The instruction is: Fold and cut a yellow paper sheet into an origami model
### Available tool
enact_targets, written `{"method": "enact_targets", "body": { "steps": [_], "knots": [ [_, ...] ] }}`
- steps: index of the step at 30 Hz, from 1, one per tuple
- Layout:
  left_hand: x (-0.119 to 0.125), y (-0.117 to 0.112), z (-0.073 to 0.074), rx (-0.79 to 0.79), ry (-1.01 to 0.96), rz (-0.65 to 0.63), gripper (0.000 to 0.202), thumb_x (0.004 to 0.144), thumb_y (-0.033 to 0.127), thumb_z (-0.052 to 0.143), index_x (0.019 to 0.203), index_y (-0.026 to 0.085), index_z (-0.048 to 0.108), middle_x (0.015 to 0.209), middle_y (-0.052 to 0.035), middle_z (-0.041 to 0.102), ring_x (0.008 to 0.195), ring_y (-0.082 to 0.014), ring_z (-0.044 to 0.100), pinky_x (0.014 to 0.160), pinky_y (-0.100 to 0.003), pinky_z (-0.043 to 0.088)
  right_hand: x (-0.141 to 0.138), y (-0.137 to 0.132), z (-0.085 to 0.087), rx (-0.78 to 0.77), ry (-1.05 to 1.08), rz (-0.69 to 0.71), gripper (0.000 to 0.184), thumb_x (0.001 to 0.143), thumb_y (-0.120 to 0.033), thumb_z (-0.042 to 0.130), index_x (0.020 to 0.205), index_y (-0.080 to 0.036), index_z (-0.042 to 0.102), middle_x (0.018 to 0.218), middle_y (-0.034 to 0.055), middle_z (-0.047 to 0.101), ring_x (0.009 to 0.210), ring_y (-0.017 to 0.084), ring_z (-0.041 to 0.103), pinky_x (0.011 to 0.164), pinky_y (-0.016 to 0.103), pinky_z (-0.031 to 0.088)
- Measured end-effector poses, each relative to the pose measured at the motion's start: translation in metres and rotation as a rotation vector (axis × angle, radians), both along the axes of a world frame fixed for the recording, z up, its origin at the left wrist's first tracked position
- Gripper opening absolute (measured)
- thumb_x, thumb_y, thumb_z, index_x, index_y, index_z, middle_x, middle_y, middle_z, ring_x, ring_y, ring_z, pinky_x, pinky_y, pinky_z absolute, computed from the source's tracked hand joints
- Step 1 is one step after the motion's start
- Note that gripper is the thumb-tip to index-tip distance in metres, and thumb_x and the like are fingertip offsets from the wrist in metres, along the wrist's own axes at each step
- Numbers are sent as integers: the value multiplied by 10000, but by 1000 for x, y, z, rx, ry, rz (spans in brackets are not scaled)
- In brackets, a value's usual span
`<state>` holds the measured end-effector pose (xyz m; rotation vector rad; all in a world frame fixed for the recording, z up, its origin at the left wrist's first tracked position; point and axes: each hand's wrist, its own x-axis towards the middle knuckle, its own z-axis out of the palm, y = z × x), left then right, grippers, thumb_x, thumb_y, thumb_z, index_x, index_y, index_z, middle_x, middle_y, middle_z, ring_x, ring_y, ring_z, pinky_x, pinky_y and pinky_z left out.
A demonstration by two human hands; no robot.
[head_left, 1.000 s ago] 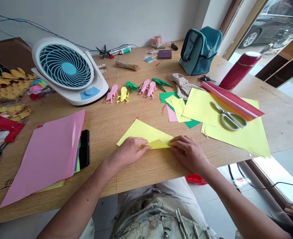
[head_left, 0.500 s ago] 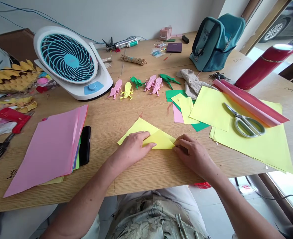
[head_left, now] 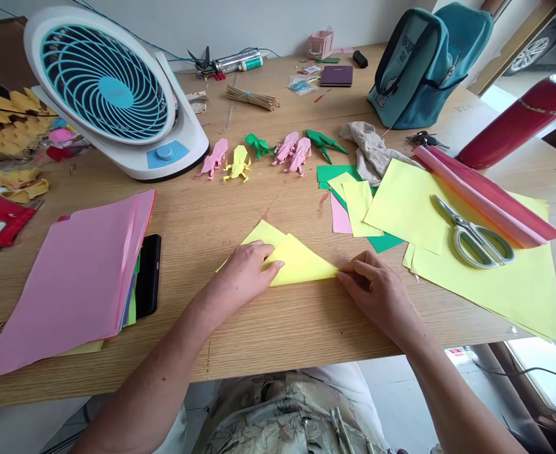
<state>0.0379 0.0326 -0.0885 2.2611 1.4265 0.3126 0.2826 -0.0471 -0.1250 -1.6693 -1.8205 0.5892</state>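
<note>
A folded sheet of yellow paper (head_left: 301, 260) lies at the front middle of the table, with two overlapping peaks along its upper side. My left hand (head_left: 240, 271) grips its left part, the thumb on top and the other fingers partly hidden. At the paper's right corner, my right hand (head_left: 377, 287) pinches the tip between thumb and fingers. Behind the hands stand folded paper frogs, among them a yellow one (head_left: 238, 164), a green one (head_left: 259, 145) and a pink one (head_left: 214, 157).
Pink paper sheets (head_left: 79, 271) and a black phone (head_left: 148, 274) lie to the left, a fan (head_left: 164, 154) behind them. On the right, scissors (head_left: 476, 236) rest on yellow sheets (head_left: 495, 296) near a red flask (head_left: 514, 123). Paper scraps (head_left: 358, 202) and a teal backpack (head_left: 408, 75) lie further back.
The paper's right flap has lifted and shifted, so a second peak now shows. My right hand has moved slightly right with the corner. The camera view has shifted a little.
</note>
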Motion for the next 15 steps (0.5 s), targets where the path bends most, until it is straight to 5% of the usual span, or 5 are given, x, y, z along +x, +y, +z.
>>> {"method": "enact_targets", "body": {
  "steps": [15],
  "knots": [
    [8,-2,-2,-3,195,46,219,922,193,532,720,204,449,900,-50,551,835,-206,571,764,-320,432,-13,6,3,-86,-132,-126,226,929,-342,571,745,-210,568,757,1,536,634,151,503,610,300,368]
  ]
}}
